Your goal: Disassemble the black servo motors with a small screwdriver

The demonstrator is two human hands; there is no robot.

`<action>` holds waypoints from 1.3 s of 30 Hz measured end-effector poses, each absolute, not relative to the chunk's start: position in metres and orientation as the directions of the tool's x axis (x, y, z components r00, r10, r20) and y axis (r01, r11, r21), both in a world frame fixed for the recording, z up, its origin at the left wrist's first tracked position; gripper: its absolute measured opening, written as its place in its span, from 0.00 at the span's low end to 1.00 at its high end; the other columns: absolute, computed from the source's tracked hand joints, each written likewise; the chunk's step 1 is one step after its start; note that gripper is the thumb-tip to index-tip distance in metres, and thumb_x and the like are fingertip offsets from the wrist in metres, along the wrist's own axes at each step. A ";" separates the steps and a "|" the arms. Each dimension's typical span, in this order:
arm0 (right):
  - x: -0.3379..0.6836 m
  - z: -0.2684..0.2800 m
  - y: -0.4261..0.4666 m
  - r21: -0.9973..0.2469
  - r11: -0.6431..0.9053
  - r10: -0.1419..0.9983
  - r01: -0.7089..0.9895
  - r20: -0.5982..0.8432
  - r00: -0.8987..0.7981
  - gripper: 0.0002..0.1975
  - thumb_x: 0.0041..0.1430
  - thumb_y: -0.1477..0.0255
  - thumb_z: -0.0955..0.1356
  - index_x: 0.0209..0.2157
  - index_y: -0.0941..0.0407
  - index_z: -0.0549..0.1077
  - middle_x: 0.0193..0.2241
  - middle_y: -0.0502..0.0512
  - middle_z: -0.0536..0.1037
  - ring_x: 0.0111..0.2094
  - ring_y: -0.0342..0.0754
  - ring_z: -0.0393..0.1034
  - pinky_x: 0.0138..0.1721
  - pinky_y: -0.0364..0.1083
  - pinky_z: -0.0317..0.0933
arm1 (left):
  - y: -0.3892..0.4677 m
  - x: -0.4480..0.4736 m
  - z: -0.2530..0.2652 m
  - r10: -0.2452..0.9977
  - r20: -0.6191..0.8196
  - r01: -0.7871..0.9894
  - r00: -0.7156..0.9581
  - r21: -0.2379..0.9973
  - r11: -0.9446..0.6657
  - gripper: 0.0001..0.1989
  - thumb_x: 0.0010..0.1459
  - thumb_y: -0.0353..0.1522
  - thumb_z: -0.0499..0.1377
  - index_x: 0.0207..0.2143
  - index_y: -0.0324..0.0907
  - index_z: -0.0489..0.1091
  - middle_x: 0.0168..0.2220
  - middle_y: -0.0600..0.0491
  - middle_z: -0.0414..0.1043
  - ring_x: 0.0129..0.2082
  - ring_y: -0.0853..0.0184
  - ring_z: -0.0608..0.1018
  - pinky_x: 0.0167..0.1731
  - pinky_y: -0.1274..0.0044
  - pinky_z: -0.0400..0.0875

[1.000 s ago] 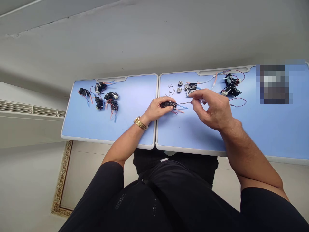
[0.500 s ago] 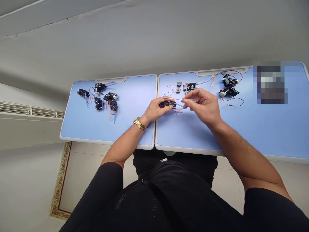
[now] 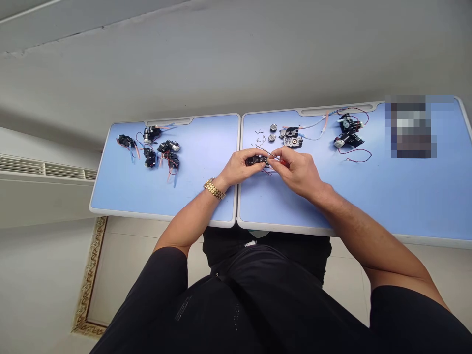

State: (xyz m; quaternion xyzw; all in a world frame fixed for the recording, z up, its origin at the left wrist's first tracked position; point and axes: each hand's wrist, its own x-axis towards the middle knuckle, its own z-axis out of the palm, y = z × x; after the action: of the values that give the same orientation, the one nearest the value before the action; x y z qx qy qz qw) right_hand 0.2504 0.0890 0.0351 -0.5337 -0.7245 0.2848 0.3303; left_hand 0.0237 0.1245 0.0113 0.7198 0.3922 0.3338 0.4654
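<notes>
My left hand is closed around a small black motor gearbox unit with thin wires, above the blue table. My right hand pinches a screwdriver by its red handle, right beside the left fingertips. The thin shaft slants up and to the left over the unit. Fingers of both hands cover part of the unit. Just beyond them lie an opened black housing, two round gear-like parts and several small screws.
Several black motor units with wires lie on the left table. Two more motor units with dark red wires sit to the right. A pixelated patch hides something at the far right. A seam runs between the two tables.
My right hand has moved left and slightly down, close to my left hand. The screwdriver now slants, and its red handle shows. More of the opened housing is uncovered.
</notes>
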 end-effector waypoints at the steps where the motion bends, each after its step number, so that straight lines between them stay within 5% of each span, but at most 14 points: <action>1: 0.249 0.033 0.089 -0.752 0.270 0.962 0.601 0.180 -0.206 0.09 0.69 0.61 0.70 0.40 0.51 0.78 0.23 0.47 0.74 0.25 0.47 0.65 0.33 0.47 0.56 | 0.124 0.024 0.012 0.874 0.116 0.252 0.472 0.932 -0.260 0.12 0.64 0.34 0.67 0.49 0.45 0.85 0.49 0.50 0.88 0.48 0.63 0.86 0.53 0.70 0.80; 14: 0.245 0.017 0.089 -0.592 0.348 0.937 0.727 0.189 -0.294 0.12 0.76 0.63 0.63 0.39 0.51 0.73 0.30 0.56 0.82 0.29 0.53 0.72 0.34 0.49 0.57 | 0.121 0.026 0.014 0.869 0.088 0.283 0.486 0.926 -0.252 0.12 0.63 0.33 0.66 0.48 0.44 0.84 0.51 0.50 0.88 0.48 0.64 0.86 0.54 0.71 0.80; 21: 0.243 0.016 0.089 -0.454 0.405 0.914 0.793 0.179 -0.364 0.12 0.77 0.66 0.61 0.41 0.53 0.73 0.32 0.61 0.84 0.31 0.55 0.75 0.34 0.49 0.53 | 0.121 0.026 0.018 0.892 0.013 0.348 0.452 0.918 -0.190 0.12 0.61 0.33 0.66 0.46 0.43 0.86 0.47 0.50 0.88 0.39 0.67 0.84 0.43 0.74 0.78; 30: 0.242 0.017 0.090 -0.504 0.365 0.930 0.783 0.154 -0.334 0.11 0.77 0.63 0.62 0.46 0.53 0.73 0.33 0.59 0.85 0.31 0.55 0.76 0.34 0.49 0.53 | 0.121 0.025 0.019 0.895 0.019 0.342 0.447 0.920 -0.190 0.12 0.62 0.33 0.66 0.46 0.43 0.86 0.45 0.51 0.88 0.42 0.66 0.85 0.47 0.73 0.79; 39: 0.241 0.024 0.090 -0.516 0.338 0.936 0.787 0.097 -0.338 0.12 0.78 0.62 0.59 0.38 0.49 0.67 0.29 0.56 0.81 0.26 0.53 0.68 0.32 0.49 0.48 | 0.122 0.025 0.016 0.863 0.087 0.319 0.497 0.907 -0.275 0.14 0.62 0.33 0.66 0.49 0.45 0.84 0.46 0.52 0.88 0.43 0.65 0.85 0.48 0.72 0.79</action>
State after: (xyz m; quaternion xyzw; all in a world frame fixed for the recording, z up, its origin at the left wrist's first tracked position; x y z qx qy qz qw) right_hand 0.2413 0.0896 0.0239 -0.5420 -0.7948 0.1934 0.1926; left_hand 0.0246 0.1216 0.0161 0.7390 0.4001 0.3022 0.4499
